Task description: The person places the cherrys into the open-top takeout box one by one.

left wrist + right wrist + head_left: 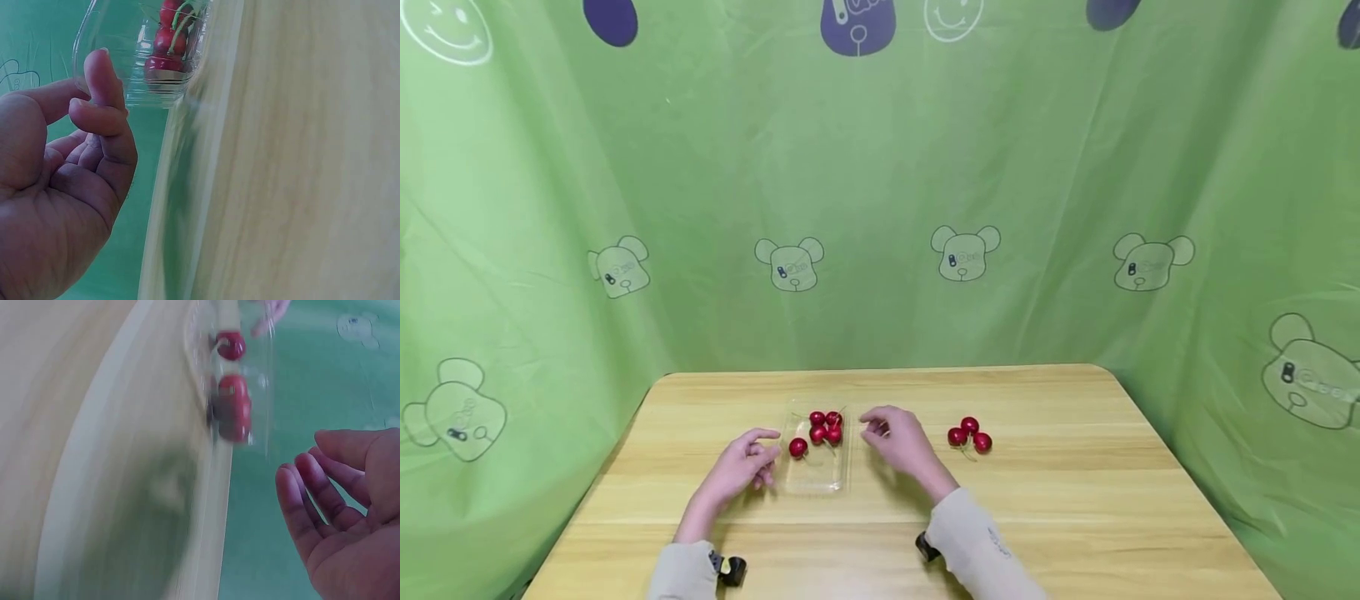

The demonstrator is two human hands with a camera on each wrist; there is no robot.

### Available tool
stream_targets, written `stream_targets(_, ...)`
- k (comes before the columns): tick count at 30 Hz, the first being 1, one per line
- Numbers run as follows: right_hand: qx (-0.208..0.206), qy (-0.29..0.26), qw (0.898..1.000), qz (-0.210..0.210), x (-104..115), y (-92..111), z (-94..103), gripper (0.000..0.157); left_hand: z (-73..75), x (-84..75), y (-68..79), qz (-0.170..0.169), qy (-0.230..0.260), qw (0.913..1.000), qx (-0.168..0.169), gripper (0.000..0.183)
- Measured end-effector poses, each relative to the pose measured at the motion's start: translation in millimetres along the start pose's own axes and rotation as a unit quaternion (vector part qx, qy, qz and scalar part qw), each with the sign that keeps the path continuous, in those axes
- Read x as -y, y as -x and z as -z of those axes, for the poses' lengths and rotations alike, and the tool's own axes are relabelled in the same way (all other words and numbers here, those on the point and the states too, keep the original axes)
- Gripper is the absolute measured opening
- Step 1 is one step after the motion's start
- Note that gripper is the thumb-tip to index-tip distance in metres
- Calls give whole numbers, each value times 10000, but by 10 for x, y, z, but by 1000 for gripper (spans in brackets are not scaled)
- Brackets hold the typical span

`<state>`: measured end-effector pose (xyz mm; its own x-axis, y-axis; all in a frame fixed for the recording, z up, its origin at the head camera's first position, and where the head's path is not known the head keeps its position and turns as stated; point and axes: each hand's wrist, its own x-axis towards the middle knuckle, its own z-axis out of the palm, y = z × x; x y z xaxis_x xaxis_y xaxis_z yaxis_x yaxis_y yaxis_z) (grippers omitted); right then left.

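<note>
A clear plastic container (814, 482) lies on the table with several red cherries (817, 434) inside, some showing green stems. My left hand (741, 468) is at the container's left side, fingers loosely bent and fingertips close to its edge; whether they touch it I cannot tell. In the left wrist view, the fingers (105, 81) overlap the container's corner. To the right of the container hovers my right hand (901, 440), its fingers relaxed and apart from the thumb, nothing between them. Three more cherries (970, 437) with stems lie together on the table, right of that hand.
The wooden table (1075, 500) has rounded far corners. A green curtain (880, 167) with printed bear heads hangs behind it and along both sides. Small black wrist devices (732, 571) sit at the sleeve cuffs.
</note>
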<state>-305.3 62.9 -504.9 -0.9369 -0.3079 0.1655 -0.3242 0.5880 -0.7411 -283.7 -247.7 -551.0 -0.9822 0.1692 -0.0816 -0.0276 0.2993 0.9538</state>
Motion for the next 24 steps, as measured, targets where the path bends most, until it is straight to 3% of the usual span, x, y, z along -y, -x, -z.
stream_targets(11,-830,184,9941,-678,-449,279,563,21,-9,22,-25,-5,-15,10000,8,46)
stream_targets(17,-943,339,9904,-953,-695,476,789,20,-12,27,-20,11,-1,10000,-10,46)
stream_targets(24,-853,223,9871,-1334,-920,694,857,24,-13,28,-20,11,-34,10000,-17,47)
